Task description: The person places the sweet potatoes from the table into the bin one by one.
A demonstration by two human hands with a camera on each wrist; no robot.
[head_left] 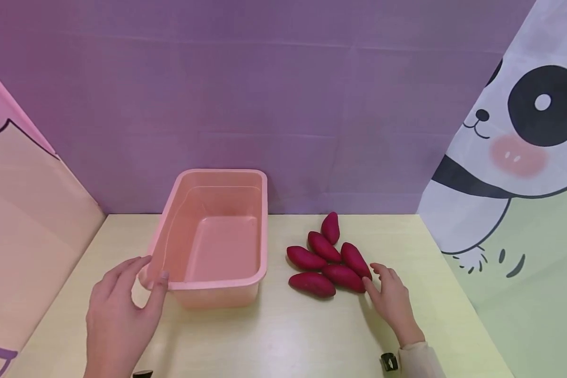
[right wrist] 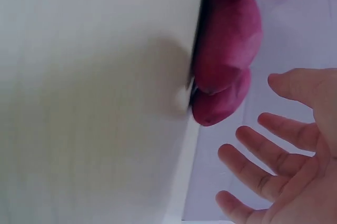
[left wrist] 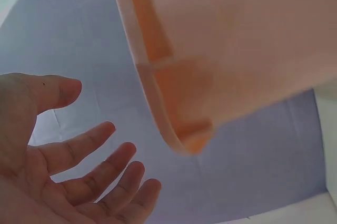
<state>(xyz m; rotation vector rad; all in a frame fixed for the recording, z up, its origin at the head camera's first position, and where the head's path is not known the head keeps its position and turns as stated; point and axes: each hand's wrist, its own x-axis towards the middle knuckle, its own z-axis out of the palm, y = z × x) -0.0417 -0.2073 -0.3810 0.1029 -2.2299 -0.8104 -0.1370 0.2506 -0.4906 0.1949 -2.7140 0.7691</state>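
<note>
A pink plastic basin (head_left: 262, 236) stands on the left half of the table, its inside bare. My left hand (head_left: 123, 310) is by its near left corner, fingers spread; in the left wrist view that hand (left wrist: 89, 166) shows a gap between its fingertips and the basin's rim (left wrist: 150, 97). Several dark red sweet potatoes (head_left: 312, 284) lie in a loose cluster right of the basin. Beside the rightmost ones hovers my right hand (head_left: 391, 299), thumb and fingers parted. From the right wrist, nothing sits between that hand's fingers (right wrist: 263, 176), and two sweet potatoes (right wrist: 229, 39) are close by.
The pale wooden table (head_left: 293, 341) ends at a purple cloth backdrop (head_left: 302, 115). A panda-printed cloth (head_left: 510, 173) hangs at the right, and a pink and beige printed cloth (head_left: 28, 220) at the left.
</note>
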